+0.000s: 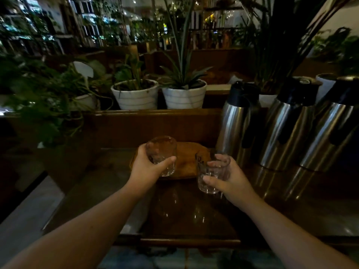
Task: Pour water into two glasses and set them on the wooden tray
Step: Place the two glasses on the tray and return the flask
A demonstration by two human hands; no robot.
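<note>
My left hand point(147, 167) grips a clear glass point(162, 150), held over the left part of the round wooden tray point(191, 158). A second clear glass point(210, 175) is in my right hand point(227, 181), just in front of the tray's right edge and above the dark glossy tabletop point(186, 210). Both glasses are upright. The light is too dim to tell whether they hold water. Three steel thermos jugs stand to the right; the closest jug point(236, 123) is right behind my right hand.
Two more steel jugs point(291, 123) point(328, 131) line the right side. White plant pots point(136, 95) point(184, 96) sit on a wooden ledge behind the tray. A leafy plant point(44, 105) crowds the left. The table's front edge point(190, 242) is near me.
</note>
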